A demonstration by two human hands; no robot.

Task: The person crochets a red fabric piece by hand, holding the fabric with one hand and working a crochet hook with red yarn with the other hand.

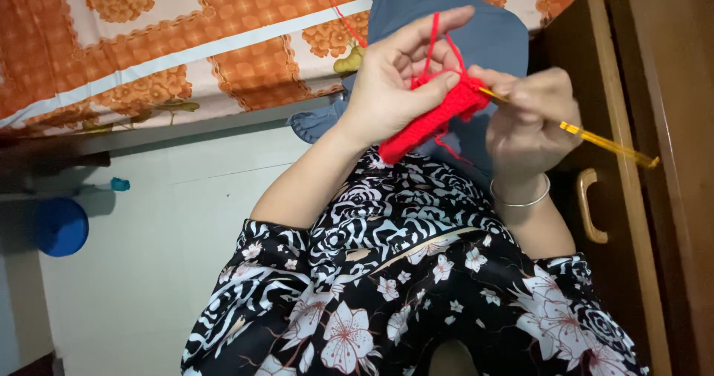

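Observation:
My left hand (394, 78) pinches a strip of red crochet work (439, 119) between thumb and fingers, with red yarn (433, 37) looped over its raised index finger. My right hand (524, 119) grips a translucent yellow crochet hook (595, 138), whose tip is at the top edge of the red piece. A silver bangle (520, 197) circles the right wrist. Both hands are held above my lap, which is covered by black-and-white floral cloth (416, 272).
An orange floral bedsheet (186, 41) covers a bed at the top left. A wooden cabinet with a curved handle (587, 205) stands at the right. A blue round object (59, 227) lies on the pale floor at left. Grey-blue fabric (461, 19) lies beyond the hands.

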